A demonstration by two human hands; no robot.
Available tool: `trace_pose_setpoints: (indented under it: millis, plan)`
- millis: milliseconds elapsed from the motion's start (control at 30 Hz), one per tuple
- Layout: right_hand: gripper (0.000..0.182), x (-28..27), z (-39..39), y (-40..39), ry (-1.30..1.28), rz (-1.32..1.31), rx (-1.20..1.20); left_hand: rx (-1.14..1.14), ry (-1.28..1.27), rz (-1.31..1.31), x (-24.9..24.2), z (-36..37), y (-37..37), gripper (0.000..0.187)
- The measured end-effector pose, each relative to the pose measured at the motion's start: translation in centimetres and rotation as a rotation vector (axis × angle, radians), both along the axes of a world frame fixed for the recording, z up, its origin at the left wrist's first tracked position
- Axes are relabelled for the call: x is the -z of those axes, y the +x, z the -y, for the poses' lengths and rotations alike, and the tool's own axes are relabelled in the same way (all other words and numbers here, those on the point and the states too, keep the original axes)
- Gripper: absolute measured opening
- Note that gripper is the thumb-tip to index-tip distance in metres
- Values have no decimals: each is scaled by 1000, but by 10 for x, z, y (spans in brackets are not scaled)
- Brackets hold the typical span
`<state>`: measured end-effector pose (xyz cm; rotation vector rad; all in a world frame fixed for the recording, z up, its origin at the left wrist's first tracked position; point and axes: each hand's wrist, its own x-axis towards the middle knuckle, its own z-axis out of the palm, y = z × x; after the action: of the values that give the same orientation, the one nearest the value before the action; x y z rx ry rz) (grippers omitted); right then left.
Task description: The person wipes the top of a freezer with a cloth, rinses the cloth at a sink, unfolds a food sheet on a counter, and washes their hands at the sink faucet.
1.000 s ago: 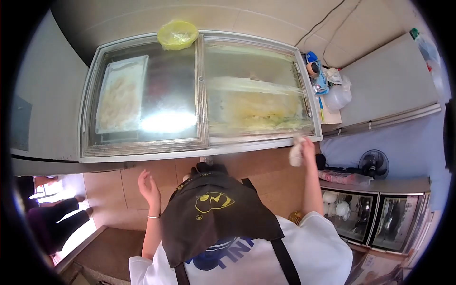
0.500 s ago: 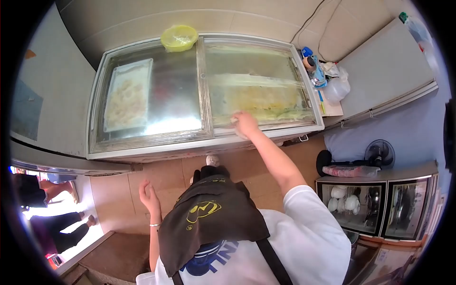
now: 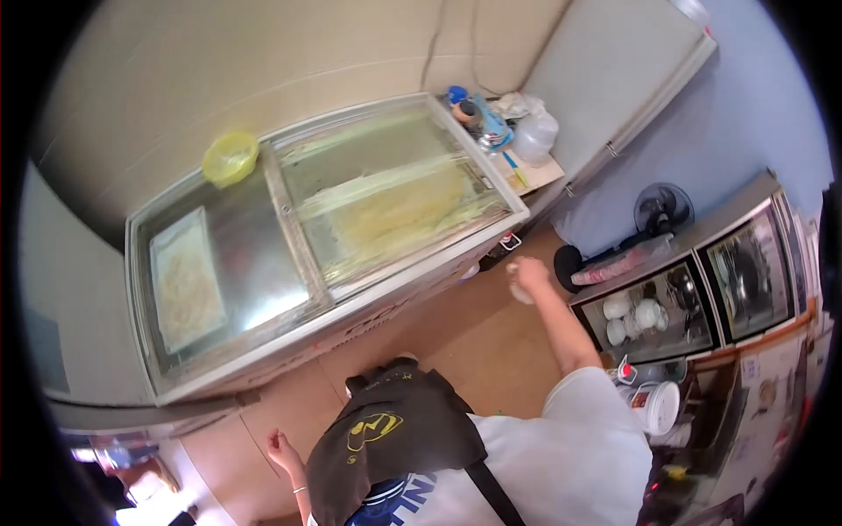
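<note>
My right hand [image 3: 530, 273] is out to the right above the floor, fingers closed round a pale, crumpled cloth [image 3: 521, 293]. Part of the cloth hangs below the fingers. Low on the left, my left hand [image 3: 281, 450] hangs over the floor with loosely bent fingers and nothing visible in it. Ahead of me stands a chest freezer [image 3: 412, 279] with sliding glass lids. Through its left pane shows a white tray [image 3: 187, 280] of pale pieces. Yellowish smears mark the right pane [image 3: 399, 210]. A yellow basket [image 3: 231, 159] sits on the freezer's back edge.
Right of the freezer, a small ledge [image 3: 545, 173] holds bottles, a blue packet and plastic bags. A black fan [image 3: 664, 209] stands above a glass-fronted cabinet [image 3: 649, 320] with white bowls. A white bucket [image 3: 656, 408] is lower right. Tiled floor [image 3: 456, 351] lies below.
My right hand has left the freezer's front right edge with the cloth and moved right, over the floor. My view has turned right and tilted. The left hand stays low.
</note>
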<state>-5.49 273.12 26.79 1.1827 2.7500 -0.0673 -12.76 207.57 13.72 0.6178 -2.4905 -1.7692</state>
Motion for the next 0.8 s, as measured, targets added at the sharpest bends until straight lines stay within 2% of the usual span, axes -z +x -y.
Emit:
trace_pose_setpoints:
  millis: [33, 67, 133, 167, 233, 267, 300, 333, 400, 433, 467, 500, 533, 567, 600, 633, 667, 700, 733, 767, 800]
  plan:
    - [22, 18, 9, -3, -93, -248, -44, 81, 35, 5, -8, -21, -13, 9]
    - [21, 36, 23, -15, -265, -494, -50, 176, 39, -23, 8, -33, -27, 8]
    - [22, 26, 77, -49, -43, -673, -349, 358, 86, -58, -30, -94, -47, 9]
    - [22, 23, 103, -63, -112, -675, -393, 449, 78, -48, -33, -118, -59, 9]
    - [26, 39, 140, -92, -759, -838, -209, 645, 88, -87, -39, -168, -79, 13]
    - [36, 53, 149, -97, -95, -774, -766, 717, 104, -124, -48, -196, -82, 14]
    - [43, 38, 156, -99, -95, -666, -783, 766, 78, -129, -41, -220, -86, 15]
    - [39, 40, 150, -101, -153, -675, -772, 807, 51, -137, -35, -241, -91, 17]
    - [36, 65, 102, -109, -103, -779, -768, 846, 186, -156, -66, -295, -74, 18]
    - [29, 63, 72, -102, -11, -789, -724, 843, 170, -156, -78, -313, -62, 18]
    - [26, 73, 36, -94, -374, -837, -513, 870, 187, -153, -88, -327, -49, 18]
    - [27, 83, -1, -83, -597, -945, -130, 898, 209, -150, -92, -338, -38, 19]
    - [31, 38, -37, -54, -292, -632, -20, 926, 155, -232, -79, -339, -28, 20]
    - [28, 39, -68, -35, 192, -654, 36, 917, 161, -155, -77, -339, -13, 19]
    - [26, 34, -107, -12, -5, -587, 257, 907, 166, -78, -74, -336, 0, 18]
    - [23, 24, -133, 19, -279, -708, 660, 907, 161, -78, -67, -328, 9, 18]
    - [23, 54, -173, 53, -100, -420, 503, 896, 137, -3, -59, -318, 17, 17]
    - [27, 67, -190, 92, -126, -490, 544, 889, 113, 71, -52, -311, 21, 15]
    - [35, 44, -175, 128, -15, -403, 451, 904, 105, 71, -47, -306, 22, 15]
    - [41, 86, -190, 165, 40, -456, 404, 846, 102, 130, -42, -302, 20, 14]
    - [38, 106, -182, 200, -79, -449, 451, 790, 102, 190, -36, -300, 17, 13]
